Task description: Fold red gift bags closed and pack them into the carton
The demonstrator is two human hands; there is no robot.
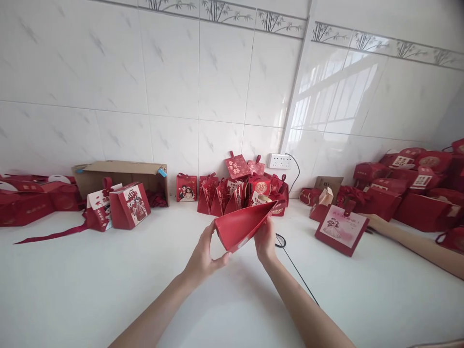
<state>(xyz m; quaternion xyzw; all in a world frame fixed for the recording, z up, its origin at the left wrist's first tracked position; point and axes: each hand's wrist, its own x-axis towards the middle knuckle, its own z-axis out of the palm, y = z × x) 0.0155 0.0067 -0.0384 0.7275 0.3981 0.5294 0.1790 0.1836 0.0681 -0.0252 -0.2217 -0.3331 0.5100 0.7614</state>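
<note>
— While both hands grip it, where exactly is the red box point(242, 226)?

— Lifted off the white tabletop point(108, 285), in front of the heap of finished boxes point(241, 191) by the wall. The left hand point(203, 258) pinches its lower corner, thumb closed under it; the right hand point(266, 240) is closed on the far edge. It's half flat, opening like a wedge (not yet squared up, I'd say).

— So which step is this?

— Shaping the flat piece into a box, by my reading. Squaring it would call for pushing the side walls apart while keeping the creases straight.

— Anything close by?

— A black cable point(295, 270) runs just right of the wrist, and another person's arm point(416, 244) reaches toward a pink box point(340, 231). A cardboard carton point(123, 176) stands well to the left.
</note>
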